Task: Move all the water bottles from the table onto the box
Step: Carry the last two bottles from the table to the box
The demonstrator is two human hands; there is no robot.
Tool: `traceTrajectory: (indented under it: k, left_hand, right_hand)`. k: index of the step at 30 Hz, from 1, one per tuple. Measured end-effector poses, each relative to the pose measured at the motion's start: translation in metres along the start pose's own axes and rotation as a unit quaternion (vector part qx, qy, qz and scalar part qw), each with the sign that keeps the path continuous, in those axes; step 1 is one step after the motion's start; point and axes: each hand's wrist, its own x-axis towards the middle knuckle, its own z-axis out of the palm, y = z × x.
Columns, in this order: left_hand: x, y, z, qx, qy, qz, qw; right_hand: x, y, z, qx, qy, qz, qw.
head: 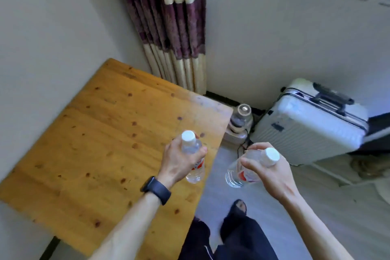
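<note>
Two bottles in transit, lower centre. Left hand [179,163] curls round first bottle [193,152] above the table [84,133] edge; right hand [272,173] curls round second bottle [240,172] over the floor. Table holds none; placement on the white suitcase [306,129] at right, presumably the box, is pending.

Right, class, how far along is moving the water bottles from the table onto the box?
Done: the visible yellow wooden table top holds no bottles. In hand: the left hand grips one clear white-capped plastic bottle, the right hand a second such bottle, both lifted. Left: neither stands on anything yet; the white ribbed suitcase, possibly the box, shows no bottles.
</note>
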Motion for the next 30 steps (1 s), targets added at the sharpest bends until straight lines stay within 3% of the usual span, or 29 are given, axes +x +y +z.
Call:
traceTrajectory:
  k: [7, 14, 25, 30]
  left_hand:
    - [0.001, 0.144, 0.159, 0.049, -0.140, 0.126, 0.981]
    - [-0.050, 0.269, 0.338, 0.047, -0.294, 0.215, 0.930]
    - [-0.139, 0.424, 0.559, 0.084, -0.480, 0.387, 0.783]
    - [-0.186, 0.478, 0.658, 0.069, -0.544, 0.423, 0.721]
  right_hand:
    - [-0.040, 0.066, -0.168, 0.053, 0.186, 0.025, 0.981]
    - [-0.096, 0.150, -0.336, 0.091, 0.361, 0.077, 0.925]
    - [-0.177, 0.227, -0.499, 0.118, 0.572, 0.133, 0.801]
    - [-0.218, 0.245, -0.559, 0.119, 0.676, 0.159, 0.710]
